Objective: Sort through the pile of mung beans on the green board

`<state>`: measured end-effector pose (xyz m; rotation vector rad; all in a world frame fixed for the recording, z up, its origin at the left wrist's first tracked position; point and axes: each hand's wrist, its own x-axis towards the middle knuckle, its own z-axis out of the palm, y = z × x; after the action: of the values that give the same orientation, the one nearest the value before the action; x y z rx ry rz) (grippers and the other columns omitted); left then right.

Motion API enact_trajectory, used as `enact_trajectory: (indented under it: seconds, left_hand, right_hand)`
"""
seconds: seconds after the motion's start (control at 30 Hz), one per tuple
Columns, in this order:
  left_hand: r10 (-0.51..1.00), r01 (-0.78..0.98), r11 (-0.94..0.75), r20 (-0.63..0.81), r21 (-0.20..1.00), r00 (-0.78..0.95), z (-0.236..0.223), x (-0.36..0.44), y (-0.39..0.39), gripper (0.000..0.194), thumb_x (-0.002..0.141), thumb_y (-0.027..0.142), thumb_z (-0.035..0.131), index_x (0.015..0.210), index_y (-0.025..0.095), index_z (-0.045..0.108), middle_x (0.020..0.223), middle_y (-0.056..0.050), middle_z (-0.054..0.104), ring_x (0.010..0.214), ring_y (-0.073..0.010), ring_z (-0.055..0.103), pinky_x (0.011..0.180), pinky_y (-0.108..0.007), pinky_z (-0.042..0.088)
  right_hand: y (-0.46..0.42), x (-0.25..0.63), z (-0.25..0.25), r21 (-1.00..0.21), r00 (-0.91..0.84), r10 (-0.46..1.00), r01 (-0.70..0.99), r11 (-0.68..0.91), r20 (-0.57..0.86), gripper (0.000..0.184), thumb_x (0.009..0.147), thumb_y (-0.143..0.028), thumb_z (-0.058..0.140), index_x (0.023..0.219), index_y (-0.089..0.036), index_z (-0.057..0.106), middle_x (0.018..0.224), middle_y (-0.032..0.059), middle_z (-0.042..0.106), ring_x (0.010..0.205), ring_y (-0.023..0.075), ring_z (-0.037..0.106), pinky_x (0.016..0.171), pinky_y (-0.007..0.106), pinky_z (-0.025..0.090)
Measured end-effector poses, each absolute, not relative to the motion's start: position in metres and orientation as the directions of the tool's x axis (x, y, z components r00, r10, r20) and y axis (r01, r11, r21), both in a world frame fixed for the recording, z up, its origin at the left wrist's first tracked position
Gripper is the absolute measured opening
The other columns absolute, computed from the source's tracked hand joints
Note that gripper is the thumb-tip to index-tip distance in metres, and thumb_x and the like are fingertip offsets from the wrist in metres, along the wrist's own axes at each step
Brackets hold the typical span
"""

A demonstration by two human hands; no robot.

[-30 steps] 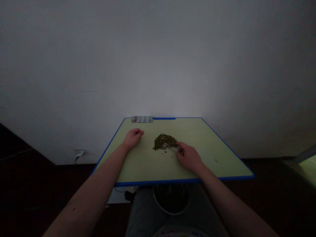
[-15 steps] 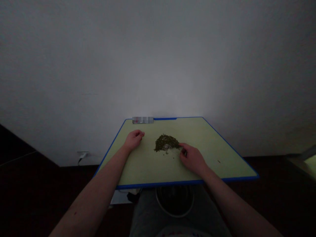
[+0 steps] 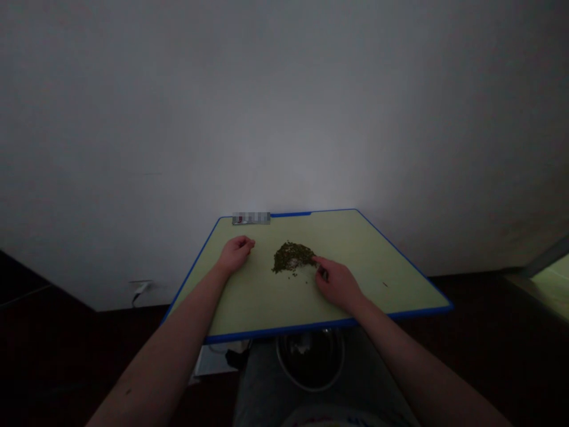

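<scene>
A heap of small green-brown grains, too fine to identify, lies on the pale yellow-green tabletop. My right hand is at the heap's right edge, its index finger stretched out and touching the grains. The thumb is apart from that finger, and the other fingers are curled under. To the left of the heap, my left hand rests on the table with its fingers curled together. Whatever those fingers hold, if anything, is hidden. A few stray grains lie just in front of the heap.
On my lap, below the table's blue front edge, sits a round metal bowl. A partly blurred flat strip lies at the back left edge, by the wall. A small dark sliver is at the right. A plug sits in the wall.
The view has shifted slightly, so the table sits a little further left. My right index finger still touches the heap's right edge; my left hand remains beside it with fingers curled.
</scene>
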<state>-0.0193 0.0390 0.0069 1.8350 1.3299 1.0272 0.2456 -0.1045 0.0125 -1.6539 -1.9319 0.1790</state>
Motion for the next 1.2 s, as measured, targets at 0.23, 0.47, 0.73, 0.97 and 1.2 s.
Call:
enact_trajectory:
  seconds: [0.23,0.47,0.73,0.97,1.2]
  left_hand:
    - [0.952,0.486,-0.301,0.234,0.821,0.196,0.007,-0.019,0.038,0.030,0.071,0.045,0.048,0.066,0.016,0.051,0.045,0.006,0.040,0.042,-0.0080,0.035,0.044,-0.020,0.027]
    - [0.946,0.501,-0.320,0.248,0.804,0.207,0.007,-0.020,0.039,0.031,0.071,0.046,0.048,0.065,0.016,0.052,0.045,0.005,0.042,0.042,-0.0081,0.037,0.045,-0.021,0.028]
    - [0.942,0.501,-0.335,0.271,0.798,0.200,0.002,-0.021,0.042,0.032,0.072,0.047,0.048,0.064,0.016,0.051,0.046,0.005,0.041,0.042,-0.0079,0.036,0.044,-0.021,0.028]
    - [0.950,0.501,-0.309,0.237,0.808,0.204,0.005,-0.021,0.040,0.032,0.072,0.047,0.048,0.064,0.016,0.051,0.047,0.005,0.042,0.042,-0.0077,0.036,0.044,-0.020,0.028]
    - [0.951,0.498,-0.305,0.236,0.812,0.199,0.006,-0.021,0.040,0.032,0.071,0.047,0.049,0.064,0.016,0.052,0.046,0.005,0.042,0.043,-0.0082,0.037,0.045,-0.021,0.029]
  right_hand:
    - [-0.101,0.244,0.014,-0.453,-0.078,0.938,0.860,0.234,0.337,0.042,0.078,-0.018,0.042,0.119,-0.017,0.052,0.092,0.0067,0.064,0.076,0.0149,0.056,0.074,0.027,0.041]
    - [-0.105,0.245,0.010,-0.450,-0.101,0.930,0.853,0.264,0.353,0.042,0.077,-0.018,0.042,0.118,-0.018,0.053,0.091,0.0062,0.064,0.074,0.0141,0.056,0.070,0.025,0.040]
    - [-0.102,0.246,0.015,-0.440,-0.145,0.929,0.849,0.294,0.340,0.042,0.078,-0.018,0.042,0.118,-0.017,0.053,0.097,0.0071,0.065,0.080,0.0158,0.058,0.074,0.027,0.041]
    - [-0.094,0.238,0.021,-0.362,-0.188,0.938,0.886,0.290,0.291,0.045,0.077,-0.018,0.042,0.121,-0.019,0.051,0.107,0.0071,0.062,0.091,0.0182,0.058,0.081,0.028,0.040]
    - [-0.084,0.235,0.029,-0.275,-0.354,0.916,0.876,0.396,0.189,0.046,0.078,-0.020,0.043,0.123,-0.023,0.049,0.110,0.0062,0.061,0.096,0.0199,0.056,0.083,0.030,0.039]
